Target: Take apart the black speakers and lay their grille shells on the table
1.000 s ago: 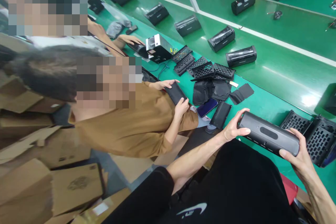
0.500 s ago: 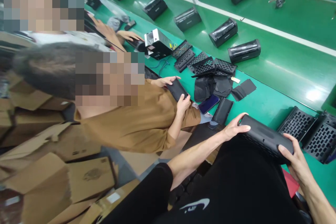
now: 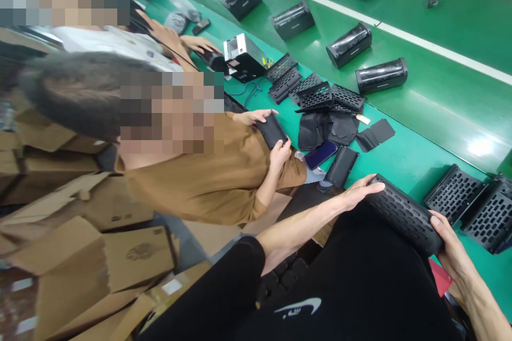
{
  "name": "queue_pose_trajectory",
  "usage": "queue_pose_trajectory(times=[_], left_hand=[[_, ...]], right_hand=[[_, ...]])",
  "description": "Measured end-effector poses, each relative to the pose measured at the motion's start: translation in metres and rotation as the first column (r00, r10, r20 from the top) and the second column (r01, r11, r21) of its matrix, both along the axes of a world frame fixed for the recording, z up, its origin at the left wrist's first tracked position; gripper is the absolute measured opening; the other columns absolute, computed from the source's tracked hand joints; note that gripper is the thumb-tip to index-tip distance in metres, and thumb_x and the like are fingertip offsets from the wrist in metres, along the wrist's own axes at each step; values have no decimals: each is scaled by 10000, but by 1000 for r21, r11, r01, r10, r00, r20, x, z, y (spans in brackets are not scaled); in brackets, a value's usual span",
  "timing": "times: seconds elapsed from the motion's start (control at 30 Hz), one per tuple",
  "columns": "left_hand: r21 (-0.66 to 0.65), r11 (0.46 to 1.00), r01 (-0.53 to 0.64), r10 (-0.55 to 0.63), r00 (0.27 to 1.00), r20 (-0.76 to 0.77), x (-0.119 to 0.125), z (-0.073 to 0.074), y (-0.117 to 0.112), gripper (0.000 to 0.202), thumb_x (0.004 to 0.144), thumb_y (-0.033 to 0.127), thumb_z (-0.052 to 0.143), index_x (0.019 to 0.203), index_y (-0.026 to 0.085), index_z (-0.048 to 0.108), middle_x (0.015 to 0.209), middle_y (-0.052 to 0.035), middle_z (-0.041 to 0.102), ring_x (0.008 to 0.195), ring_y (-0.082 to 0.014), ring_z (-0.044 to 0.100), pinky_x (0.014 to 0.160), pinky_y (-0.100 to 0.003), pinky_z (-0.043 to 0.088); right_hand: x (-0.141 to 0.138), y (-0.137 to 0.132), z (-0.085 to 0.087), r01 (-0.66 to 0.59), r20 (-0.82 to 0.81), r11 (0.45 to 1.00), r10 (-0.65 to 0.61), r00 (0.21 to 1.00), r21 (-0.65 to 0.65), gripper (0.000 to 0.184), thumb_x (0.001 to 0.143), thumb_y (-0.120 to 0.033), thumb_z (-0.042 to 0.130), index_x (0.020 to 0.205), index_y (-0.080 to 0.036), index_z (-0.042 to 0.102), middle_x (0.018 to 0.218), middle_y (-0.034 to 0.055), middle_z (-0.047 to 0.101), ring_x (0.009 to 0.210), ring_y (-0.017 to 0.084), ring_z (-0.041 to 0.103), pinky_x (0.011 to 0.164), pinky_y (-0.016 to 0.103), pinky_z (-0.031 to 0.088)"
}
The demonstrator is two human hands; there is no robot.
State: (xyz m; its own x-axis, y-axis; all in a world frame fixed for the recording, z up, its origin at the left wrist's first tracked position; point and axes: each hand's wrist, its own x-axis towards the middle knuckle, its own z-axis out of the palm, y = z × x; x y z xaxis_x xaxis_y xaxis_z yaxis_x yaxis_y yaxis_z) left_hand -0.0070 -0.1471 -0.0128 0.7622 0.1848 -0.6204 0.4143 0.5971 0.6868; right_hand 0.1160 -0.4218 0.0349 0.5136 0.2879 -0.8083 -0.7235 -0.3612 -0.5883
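Fingers (image 3: 374, 186) of the bare left hand (image 3: 356, 194) lie spread across one end of a black cylindrical speaker with a perforated grille (image 3: 404, 216), and the right hand (image 3: 450, 248) curls around its other end, so both hands are grasping it. The speaker slants just above the person's black sweatshirt (image 3: 352, 287), at the near edge of a green workbench (image 3: 400, 162). Just beyond the left hand lies a flat black panel (image 3: 341, 167), beside a smartphone with a blue screen (image 3: 319, 155). Farther off sit black perforated plastic shells (image 3: 316, 97) and crumpled black fabric pieces (image 3: 314, 130), with two more shells (image 3: 454, 194) to the right. At left, a co-worker in a brown shirt (image 3: 200, 192) holds another black panel (image 3: 272, 130), and cardboard boxes (image 3: 120, 256) are piled nearby.
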Motion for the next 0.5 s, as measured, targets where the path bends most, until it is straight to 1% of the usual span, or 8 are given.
queue_pose_trajectory(times=[0.07,0.1,0.17,0.27,0.33,0.4,0.43,0.5], left_hand=[[-23,1000,14,-14,1000,-10,-2,-4,5,774,686,552,956,1356,243,722,1399,-110,716,1389,-342,597,1240,-524,381],[-28,999,16,-16,1000,6,-3,-5,6,789,681,544,962,1369,244,716,1400,-112,717,1389,-340,601,1240,-525,385],[-27,999,21,-20,999,45,-2,-6,8,777,686,542,958,1355,221,727,1351,-120,742,1355,-342,627,1225,-526,406],[1,1000,15,-15,998,62,1,-5,7,716,711,555,936,1300,189,754,1262,-118,778,1280,-341,673,1180,-516,455],[1,1000,25,-25,999,40,3,-4,6,687,730,566,920,1283,190,762,1231,-113,789,1239,-340,695,1149,-519,484],[-30,998,59,-58,998,24,4,-3,6,692,749,573,907,1311,199,754,1264,-119,782,1253,-348,694,1149,-535,486],[-49,996,74,-73,997,23,3,-2,7,727,743,565,914,1351,208,738,1315,-126,766,1293,-354,676,1168,-543,471],[-71,994,81,-78,996,36,0,-2,8,879,699,528,956,1473,231,665,1464,-138,694,1418,-364,598,1234,-545,411]], right_hand=[[1,-2,1,-17,-14,1000,17,1000,-14,551,818,-693,815,1194,-304,713,1109,22,781,850,268,710,628,337,546],[1,-3,1,-23,-17,1000,23,1000,-7,567,824,-704,803,1220,-308,712,1153,30,776,902,278,718,674,359,570],[0,-5,2,-35,-6,999,36,999,27,620,808,-682,823,1293,-321,686,1234,46,760,1033,304,724,839,432,600],[-1,-6,0,-26,34,998,24,999,57,669,738,-594,901,1301,-319,669,1233,55,758,1137,331,705,1033,502,546],[-1,-6,-2,-19,52,999,16,998,45,623,732,-582,900,1243,-298,684,1187,61,766,1141,343,699,1060,515,530],[1,-6,-2,-41,67,998,39,997,37,583,761,-593,873,1220,-283,690,1183,68,766,1140,349,700,1050,515,536],[2,-6,-1,-59,75,998,56,996,34,568,778,-595,859,1220,-280,692,1191,69,765,1143,348,702,1045,509,540],[5,-7,2,-80,81,996,77,994,31,550,800,-601,841,1222,-279,696,1206,65,763,1151,342,703,1039,494,547]])
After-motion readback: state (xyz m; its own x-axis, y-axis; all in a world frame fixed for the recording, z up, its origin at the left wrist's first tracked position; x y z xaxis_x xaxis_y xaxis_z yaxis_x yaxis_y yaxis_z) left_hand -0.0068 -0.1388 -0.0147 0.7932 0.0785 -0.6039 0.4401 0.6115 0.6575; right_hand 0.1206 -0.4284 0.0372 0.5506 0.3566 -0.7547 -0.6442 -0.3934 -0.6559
